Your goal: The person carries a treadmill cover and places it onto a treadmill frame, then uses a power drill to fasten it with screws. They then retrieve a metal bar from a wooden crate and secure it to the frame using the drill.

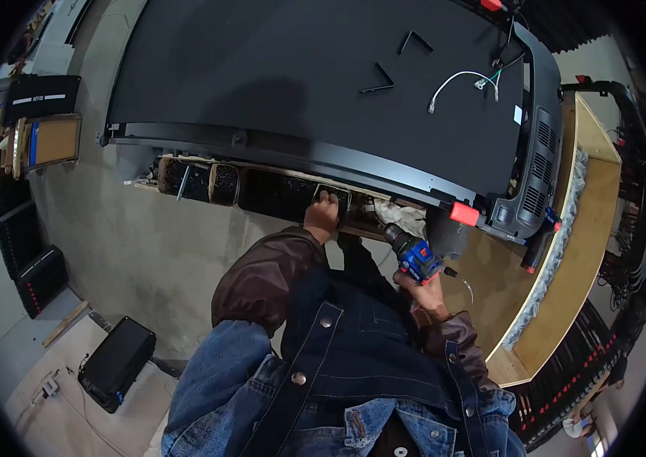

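Observation:
My right hand (428, 295) is wrapped round the grip of a blue and black cordless drill (419, 257), its chuck pointing up and to the left. My left hand (322, 214) reaches into a small dark bin (344, 199) under the edge of the large black panel. Its fingers are bent together, and whatever they pinch is hidden. Beside that bin are a wider bin of small dark parts (273, 194) and open containers (224, 184) further left. On the black panel (262, 61) lie two black angled brackets (378, 79) and wires with white connectors (464, 78).
A red-ended piece (464, 214) sticks out at the panel's front corner. To the right stands a plywood box (597, 198) lined with grey padding, with another tool (542, 242) upright beside it. A black case (117, 364) rests at lower left, and framed panels (55, 141) stand at far left.

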Available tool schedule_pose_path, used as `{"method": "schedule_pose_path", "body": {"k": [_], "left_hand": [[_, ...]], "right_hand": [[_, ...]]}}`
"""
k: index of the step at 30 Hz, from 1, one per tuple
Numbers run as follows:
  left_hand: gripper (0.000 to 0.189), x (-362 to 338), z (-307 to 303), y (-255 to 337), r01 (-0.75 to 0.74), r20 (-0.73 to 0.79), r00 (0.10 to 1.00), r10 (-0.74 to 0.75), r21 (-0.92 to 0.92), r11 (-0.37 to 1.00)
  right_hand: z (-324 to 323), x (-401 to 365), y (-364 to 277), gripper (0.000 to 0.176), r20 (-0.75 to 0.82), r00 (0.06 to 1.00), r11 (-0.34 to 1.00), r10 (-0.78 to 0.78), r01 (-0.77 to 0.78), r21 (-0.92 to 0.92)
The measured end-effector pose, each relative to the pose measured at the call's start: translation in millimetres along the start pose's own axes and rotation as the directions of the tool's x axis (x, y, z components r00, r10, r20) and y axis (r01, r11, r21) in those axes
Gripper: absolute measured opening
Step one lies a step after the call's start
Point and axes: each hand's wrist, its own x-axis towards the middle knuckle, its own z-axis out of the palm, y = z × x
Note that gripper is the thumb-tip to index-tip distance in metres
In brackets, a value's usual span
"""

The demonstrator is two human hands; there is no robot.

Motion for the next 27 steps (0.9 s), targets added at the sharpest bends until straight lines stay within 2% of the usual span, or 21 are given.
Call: {"method": "schedule_pose_path", "body": {"k": [4, 6, 10, 12, 13, 15, 16, 17, 18, 19, 20, 21, 22, 23, 24, 25, 27], "left_hand": [[0.033, -9.9, 2.2, -3.7, -0.008, 0.075, 0.997, 0.000, 0.106, 0.994], [0.032, -8.6, 2.7, -8.2, -0.018, 0.077, 0.997, 0.010, 0.093, 0.995], [0.032, -9.2, -2.2, -16.2, -0.039, 0.030, 0.999, 0.039, 0.007, 0.999], [0.021, -8.5, -2.2, -19.3, 0.064, 0.047, 0.997, -0.062, -0.043, 0.997], [0.021, -10.5, 0.5, -23.2, 0.066, 0.044, 0.997, -0.064, -0.044, 0.997], [0.022, -10.9, -5.0, -28.4, 0.077, -0.125, 0.981, -0.146, -0.444, 0.893], [0.022, -13.3, -12.4, -23.7, 0.077, -0.128, 0.981, -0.148, -0.444, 0.893], [0.022, -16.9, -20.6, -17.4, 0.281, 0.147, 0.942, -0.301, -0.835, 0.473], [0.021, -20.2, -42.0, -6.4, 0.433, 0.447, 0.854, -0.267, -0.894, -0.113], [0.025, -23.5, -73.4, 7.5, 0.464, 0.520, 0.828, -0.211, -0.846, -0.263], [0.028, -27.8, -96.0, 20.0, 0.491, 0.582, 0.801, -0.142, -0.774, -0.401], [0.029, -31.5, -98.0, 25.6, 0.461, 0.545, 0.838, -0.037, -0.743, -0.485], [0.029, -34.1, -105.4, 32.2, 0.441, 0.507, 0.861, 0.035, -0.711, -0.548], [0.029, -37.2, -113.8, 39.4, 0.426, 0.463, 0.880, 0.105, -0.670, -0.608], [0.027, -38.3, -132.8, 50.3, 0.420, 0.458, 0.882, 0.112, -0.656, -0.627], [0.027, -38.7, -139.5, 56.3, 0.418, 0.453, 0.884, 0.113, -0.662, -0.621], [0.025, -38.9, -150.3, 64.5, 0.378, 0.362, 0.914, 0.183, -0.594, -0.710]], "right_hand": [[-8.5, 1.0, 8.8, 0.028, -0.007, 0.999, 0.994, -0.045, 0.044, -0.102], [-11.6, -1.0, 8.3, 0.027, 0.021, 0.998, 0.995, 0.058, -0.056, -0.080], [-11.7, 0.5, 18.6, 0.026, -0.004, 1.000, 0.997, 0.021, -0.021, -0.079], [-13.7, 0.7, 12.5, 0.027, 0.055, 0.993, 0.988, 0.101, -0.094, -0.122], [-14.4, 1.7, 13.6, 0.027, 0.055, 0.994, 0.988, 0.099, -0.092, -0.125], [-14.4, 5.6, 16.3, 0.033, 0.147, 0.989, 0.998, -0.006, 0.014, -0.055], [-16.0, 5.2, 15.6, 0.033, 0.148, 0.989, 0.998, -0.008, 0.017, -0.056], [-17.8, 6.2, 13.5, 0.036, 0.160, 0.987, 0.996, 0.009, 0.005, -0.087], [-19.0, 7.2, 10.8, 0.039, 0.173, 0.985, 0.993, 0.026, -0.006, -0.117], [-18.1, 6.3, 3.1, 0.039, 0.177, 0.984, 0.993, 0.017, 0.004, -0.114], [-16.7, 2.0, -10.2, 0.041, 0.199, 0.980, 1.000, -0.008, 0.011, -0.011], [-16.2, -2.1, -23.6, 0.043, 0.218, 0.975, 0.995, -0.037, 0.017, 0.094], [-17.1, -5.2, -36.9, 0.043, 0.218, 0.975, 0.995, -0.049, 0.028, 0.099], [-18.3, -9.7, -49.6, 0.045, 0.236, 0.972, 0.986, -0.019, -0.021, 0.168], [-19.0, -12.8, -57.4, 0.046, 0.256, 0.967, 0.969, 0.010, -0.073, 0.236], [-21.4, -13.5, -60.4, 0.046, 0.253, 0.967, 0.969, 0.001, -0.064, 0.240], [-27.9, -14.6, -64.9, 0.047, 0.293, 0.956, 0.972, -0.024, -0.047, 0.232]]}}
